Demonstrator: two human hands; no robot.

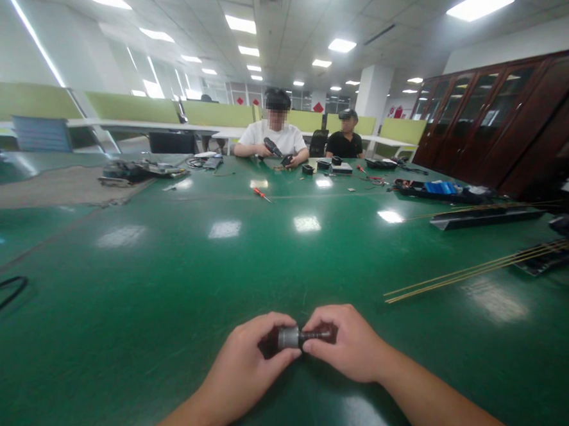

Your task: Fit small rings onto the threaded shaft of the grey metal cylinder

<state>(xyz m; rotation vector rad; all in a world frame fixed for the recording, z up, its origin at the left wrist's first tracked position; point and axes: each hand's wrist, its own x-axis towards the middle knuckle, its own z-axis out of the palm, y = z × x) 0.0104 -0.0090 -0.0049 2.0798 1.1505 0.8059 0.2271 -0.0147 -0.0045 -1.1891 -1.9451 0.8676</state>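
Observation:
Low over the near part of the green table, both hands meet on a small grey metal cylinder with a thin dark, ridged shaft. My left hand closes its thumb and fingers around the cylinder's left body. From the other side, my right hand pinches the part where the shaft joins the cylinder; the shaft points right into the hollow of that hand. The part lies roughly level. Its far left end is in shadow inside my left hand, and I cannot tell its exact kind.
Thin yellow rods lie to the right, near a dark metal channel. A red screwdriver is farther back. Dismantled parts sit at the far left, a black cable at the near left. Across, a person holds a drill; another sits beside.

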